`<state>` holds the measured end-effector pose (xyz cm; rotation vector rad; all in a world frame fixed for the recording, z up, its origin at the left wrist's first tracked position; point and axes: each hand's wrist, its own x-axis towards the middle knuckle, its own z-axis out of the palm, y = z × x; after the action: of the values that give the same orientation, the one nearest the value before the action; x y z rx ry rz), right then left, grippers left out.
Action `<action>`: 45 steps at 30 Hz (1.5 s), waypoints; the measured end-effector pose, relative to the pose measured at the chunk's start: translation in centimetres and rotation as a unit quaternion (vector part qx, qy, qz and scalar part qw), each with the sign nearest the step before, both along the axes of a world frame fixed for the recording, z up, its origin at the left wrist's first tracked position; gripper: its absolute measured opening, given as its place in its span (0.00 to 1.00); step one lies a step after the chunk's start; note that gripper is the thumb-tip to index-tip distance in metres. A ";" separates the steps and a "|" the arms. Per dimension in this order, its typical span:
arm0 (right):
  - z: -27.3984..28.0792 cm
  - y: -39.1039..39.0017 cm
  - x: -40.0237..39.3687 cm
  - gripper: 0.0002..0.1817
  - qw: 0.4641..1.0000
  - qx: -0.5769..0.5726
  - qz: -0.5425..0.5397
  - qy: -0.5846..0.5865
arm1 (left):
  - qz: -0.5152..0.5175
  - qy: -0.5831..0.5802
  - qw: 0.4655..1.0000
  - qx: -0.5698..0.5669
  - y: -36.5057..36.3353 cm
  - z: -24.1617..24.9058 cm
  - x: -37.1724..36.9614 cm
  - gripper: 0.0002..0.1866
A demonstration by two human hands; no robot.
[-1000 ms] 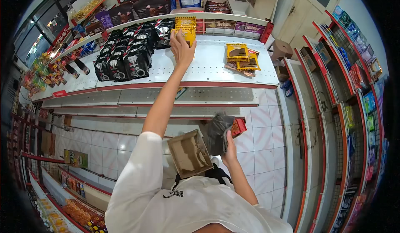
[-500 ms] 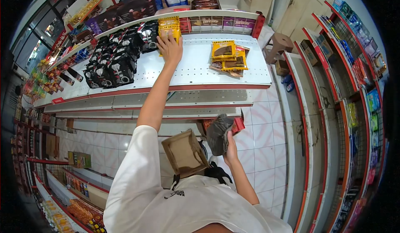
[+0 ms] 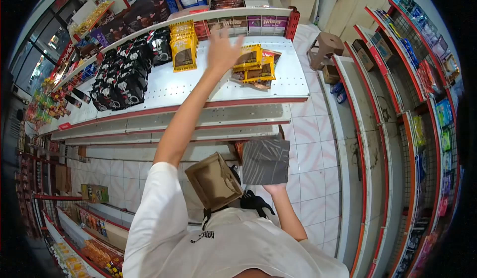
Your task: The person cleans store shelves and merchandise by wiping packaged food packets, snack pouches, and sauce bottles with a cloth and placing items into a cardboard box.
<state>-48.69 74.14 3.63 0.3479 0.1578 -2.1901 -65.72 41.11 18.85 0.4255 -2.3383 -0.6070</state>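
Note:
My left hand (image 3: 223, 50) is raised over the white shelf (image 3: 208, 86), fingers spread and slightly blurred, holding nothing. It hovers between a row of yellow packets (image 3: 184, 52) marked ABC and a loose pile of yellow packets (image 3: 256, 70), whose left edge it overlaps in this view. Some brownish packets (image 3: 258, 84) lie under that pile. Lower down, my right hand (image 3: 275, 188) grips a dark grey striped cloth (image 3: 267, 161) by its lower edge; the cloth hangs spread out flat and hides most of the fingers.
Black packets (image 3: 124, 74) stand in rows on the shelf's left side. An open cardboard box (image 3: 213, 181) is close before my body. Brown and purple Twister boxes (image 3: 268, 25) line the shelf's back. A brown stool (image 3: 325, 49) and a red-edged shelf rack (image 3: 362, 144) stand at right.
My left hand has let go of the yellow packet row and moved right, towards the loose pile. The cloth in my right hand, bunched before, is now spread flat.

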 end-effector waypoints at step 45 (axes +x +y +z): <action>-0.6 -20.4 16.5 0.29 0.738 0.344 0.048 0.578 | -0.162 0.149 0.766 0.604 7.5 -10.8 39.5 0.36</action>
<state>-32.21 53.75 3.05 -0.6894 1.6421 -1.8458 -26.19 48.64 8.09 0.4039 -1.4193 -2.1715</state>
